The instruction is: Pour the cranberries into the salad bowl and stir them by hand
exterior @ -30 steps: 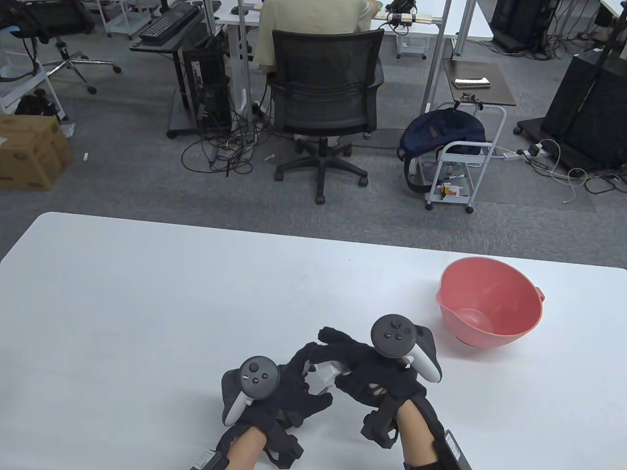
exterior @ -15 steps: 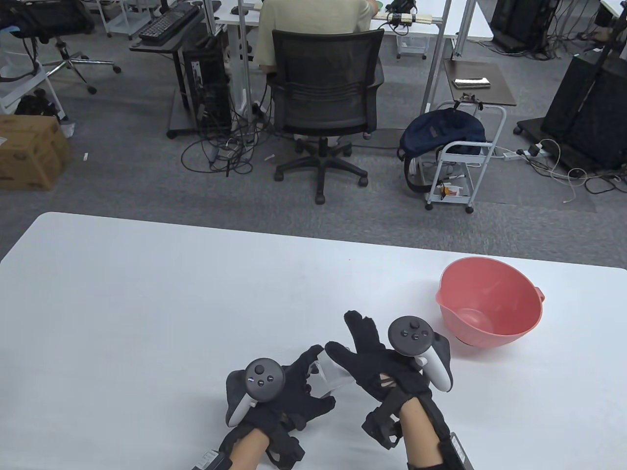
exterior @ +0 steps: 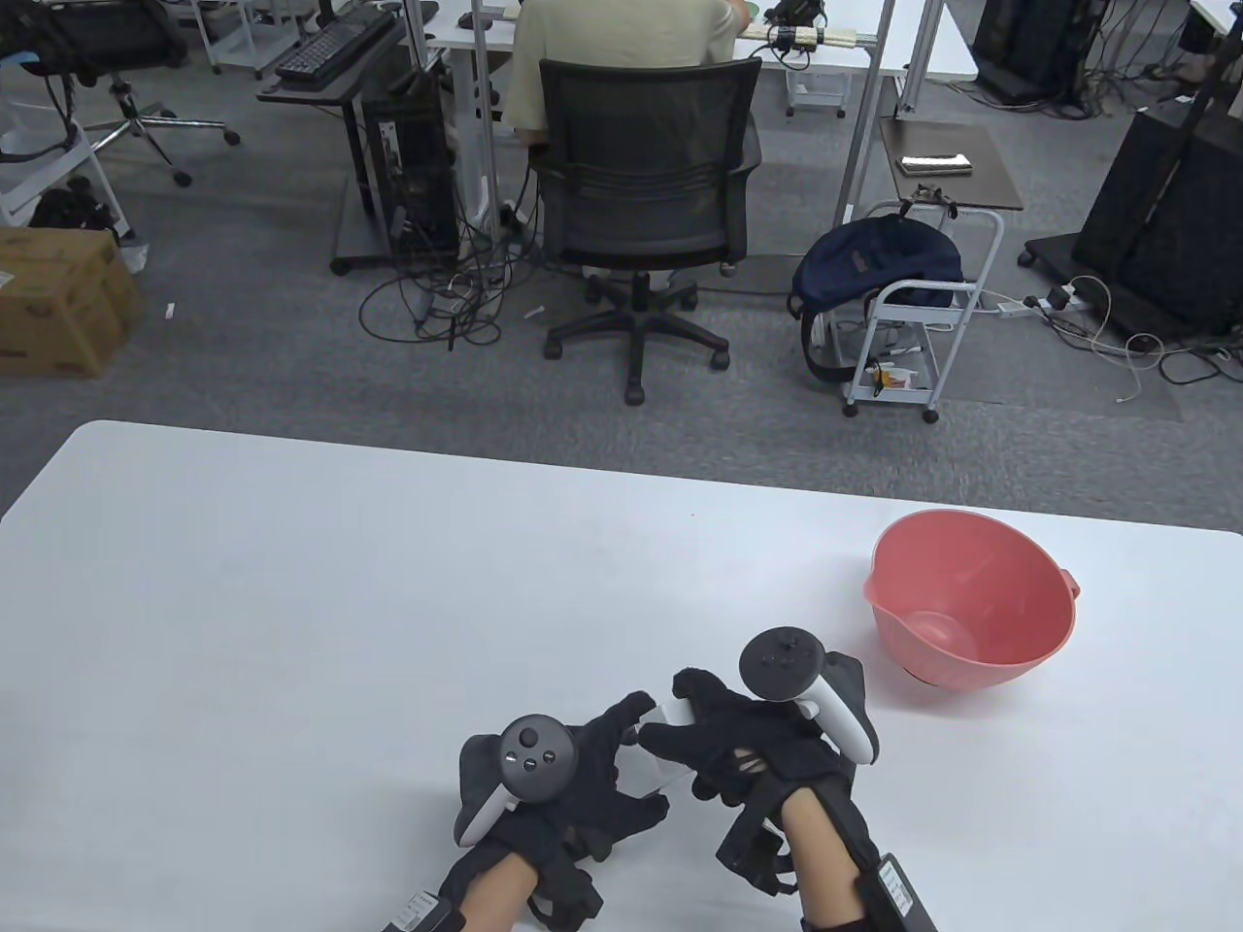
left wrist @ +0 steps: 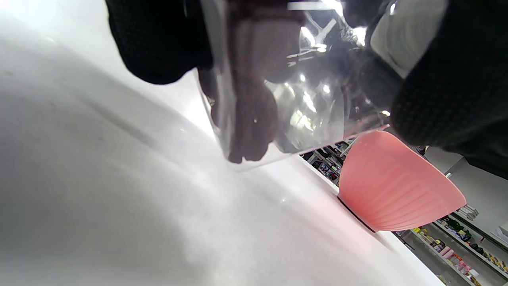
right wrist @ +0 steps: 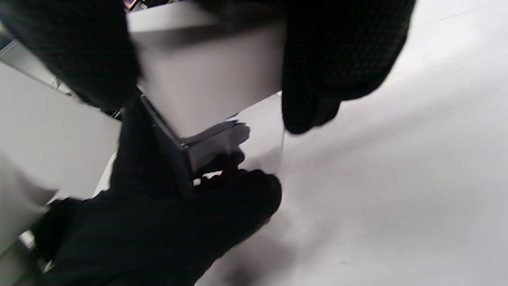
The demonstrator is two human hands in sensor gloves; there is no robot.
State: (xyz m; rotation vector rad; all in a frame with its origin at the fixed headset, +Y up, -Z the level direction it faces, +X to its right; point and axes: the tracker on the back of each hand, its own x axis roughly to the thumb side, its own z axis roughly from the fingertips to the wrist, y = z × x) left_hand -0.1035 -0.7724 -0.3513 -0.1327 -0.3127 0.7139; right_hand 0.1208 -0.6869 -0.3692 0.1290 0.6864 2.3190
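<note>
Near the table's front edge my left hand [exterior: 594,767] grips a small clear container [exterior: 649,769] with a white lid. In the left wrist view the container [left wrist: 313,99] holds dark red cranberries [left wrist: 250,119] against its wall. My right hand [exterior: 709,738] lies over the top, its fingers [right wrist: 333,59] curled round the white lid [right wrist: 210,79]. The left hand's glove [right wrist: 166,230] shows below the lid, beside a few cranberries [right wrist: 222,174]. The pink salad bowl [exterior: 1010,650] stands upright to the right of my hands, and it looks bare inside.
The white table [exterior: 291,602] stretches far to the left and ahead of my hands. Its far edge runs behind the bowl [left wrist: 393,186]. Beyond it a person sits on an office chair [exterior: 646,175], with a small white cart [exterior: 923,311] nearby.
My right hand lifted off the container with fingers spread, then came back down and curled over the lid. The left hand kept its hold and shifted slightly right.
</note>
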